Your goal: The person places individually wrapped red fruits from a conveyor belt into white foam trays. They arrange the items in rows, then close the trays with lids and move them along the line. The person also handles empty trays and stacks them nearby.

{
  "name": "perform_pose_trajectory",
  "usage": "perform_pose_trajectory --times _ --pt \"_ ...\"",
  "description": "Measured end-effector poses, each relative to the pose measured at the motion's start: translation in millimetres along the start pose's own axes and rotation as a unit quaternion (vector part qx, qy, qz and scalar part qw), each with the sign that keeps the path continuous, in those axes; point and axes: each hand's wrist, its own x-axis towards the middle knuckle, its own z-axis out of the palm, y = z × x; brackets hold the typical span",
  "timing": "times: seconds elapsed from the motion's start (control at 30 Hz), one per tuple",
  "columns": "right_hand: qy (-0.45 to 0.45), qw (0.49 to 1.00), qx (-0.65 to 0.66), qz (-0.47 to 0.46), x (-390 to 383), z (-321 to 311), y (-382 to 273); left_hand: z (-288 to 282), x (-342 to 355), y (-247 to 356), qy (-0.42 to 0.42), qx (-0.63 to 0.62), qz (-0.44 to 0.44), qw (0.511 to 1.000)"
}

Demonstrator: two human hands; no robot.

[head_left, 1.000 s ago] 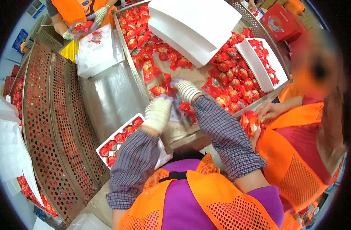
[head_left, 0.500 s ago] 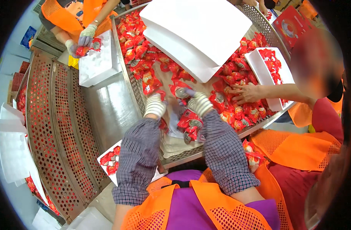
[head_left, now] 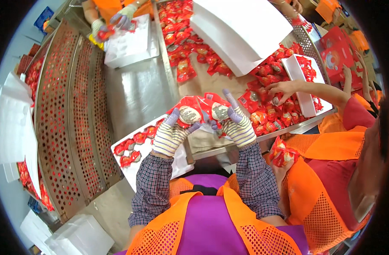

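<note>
Gloved fingers [head_left: 173, 117] grasping two red packets [head_left: 189, 114]
Left hand [head_left: 167, 135] grips one, right hand [head_left: 239, 128] the other, packets side by side between both palms.

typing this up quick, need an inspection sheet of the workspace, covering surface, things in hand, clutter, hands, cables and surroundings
surface: shiny metal table beside a bin lined with a beige sheet
things in hand: left red packet and right red packet, held side by side; white tray below, partly filled
clutter: loose red packets heaped in the bin; large white box among them
hands: left hand and right hand, both in striped gloves, each gripping a packet
cables: nothing seen
surroundings: perforated metal panels at left; co-worker's bare hand at the heap, right
</note>
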Motion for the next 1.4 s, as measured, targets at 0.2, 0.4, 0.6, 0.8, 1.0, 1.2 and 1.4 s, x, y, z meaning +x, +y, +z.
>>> perform_pose_trajectory --times 0.2,0.4,0.6,0.8,1.0,1.2,1.4 --pt "-0.027 0.997 -0.077 -0.007 -25 34 27 -17 -47 10 -0.02 -0.003 -0.005 1.0" --pt "0.002 0.981 -0.184 0.068 -38 53 57 -50 -94 24 -0.026 -0.012 0.016 0.999" --pt "-0.027 0.949 -0.305 0.077 -38 79 90 -109 -153 45 0.056 -0.018 0.028 0.998" --pt "-0.052 0.86 -0.486 0.148 -23 94 113 -163 -236 71 0.16 0.111 0.081 0.977" --pt "-0.296 0.519 -0.79 0.137 29 120 164 -193 -272 79 0.35 0.406 0.196 0.821" --pt "-0.364 0.328 -0.869 0.071 72 108 226 -161 -247 84 0.213 0.745 0.211 0.596" --pt "-0.34 0.266 -0.9 0.055 71 117 255 -158 -195 64 0.264 0.911 0.075 0.308"
